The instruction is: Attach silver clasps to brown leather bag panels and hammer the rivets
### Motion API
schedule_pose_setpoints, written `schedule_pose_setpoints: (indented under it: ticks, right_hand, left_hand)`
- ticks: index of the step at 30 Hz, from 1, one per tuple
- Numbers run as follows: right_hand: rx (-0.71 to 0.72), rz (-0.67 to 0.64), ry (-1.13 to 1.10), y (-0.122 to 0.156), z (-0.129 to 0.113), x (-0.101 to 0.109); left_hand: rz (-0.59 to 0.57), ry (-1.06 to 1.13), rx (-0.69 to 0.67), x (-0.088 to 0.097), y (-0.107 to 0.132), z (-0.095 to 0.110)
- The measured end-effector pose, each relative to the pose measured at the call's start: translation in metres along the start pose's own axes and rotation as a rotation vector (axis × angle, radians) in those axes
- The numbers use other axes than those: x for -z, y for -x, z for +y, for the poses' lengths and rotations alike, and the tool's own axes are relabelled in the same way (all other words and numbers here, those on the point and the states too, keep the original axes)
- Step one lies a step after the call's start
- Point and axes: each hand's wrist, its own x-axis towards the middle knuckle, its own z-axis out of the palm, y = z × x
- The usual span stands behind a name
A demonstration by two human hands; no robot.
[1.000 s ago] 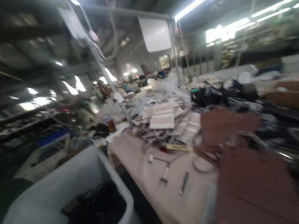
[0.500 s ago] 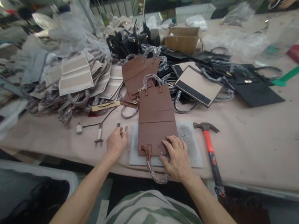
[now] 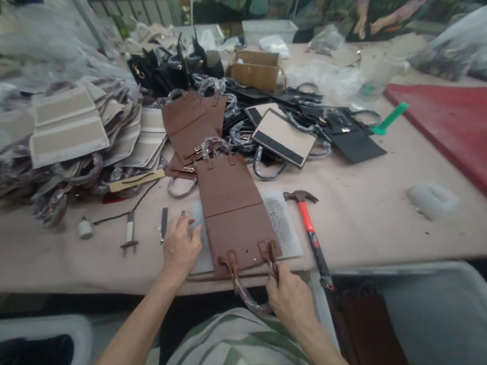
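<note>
A brown leather bag panel (image 3: 234,202) with plastic-wrapped handles lies flat before me on a pale, speckled board (image 3: 282,219). My right hand (image 3: 293,296) is closed around the near handle (image 3: 249,298), at its right end by the panel's edge. Small holes show in the leather between the handle's ends. Left of the panel, my left hand (image 3: 181,249) rests with fingers apart, holding nothing I can see. By its fingertips is a small dark piece (image 3: 182,214), partly covered. A dark flat bar (image 3: 163,223) lies just left of that hand.
A red-handled hammer (image 3: 311,232) lies right of the board. Left are a small tool with prongs (image 3: 128,232) and a white cylinder (image 3: 86,228) on a cord. Beige panels (image 3: 69,126), black bags (image 3: 343,130) and a cardboard box (image 3: 255,69) stand behind. A person's hands (image 3: 367,27) show at the back.
My right hand has gone from lying on the panel to gripping its near handle. My left hand's fingers have spread, uncovering more of the dark bar. The view has swung right.
</note>
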Motion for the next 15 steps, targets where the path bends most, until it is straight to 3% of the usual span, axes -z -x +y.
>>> schedule_pose_setpoints:
  ticks: [4, 9, 12, 15]
  right_hand:
    - [0.053, -0.012, -0.346, 0.025, 0.025, 0.013]
    - [-0.045, -0.155, -0.96, 0.062, 0.045, 0.041]
    - [-0.037, -0.162, -0.989, 0.088, 0.059, 0.054]
    - [0.038, -0.057, -0.816, 0.12, 0.082, 0.059]
  left_hand:
    - [-0.068, 0.119, 0.118, -0.002, -0.008, 0.015]
    - [-0.319, 0.618, 0.534, -0.003, -0.026, 0.03]
    - [-0.455, 0.936, 0.826, 0.005, -0.038, 0.032]
    - [-0.461, 1.036, 0.888, 0.003, -0.05, 0.037]
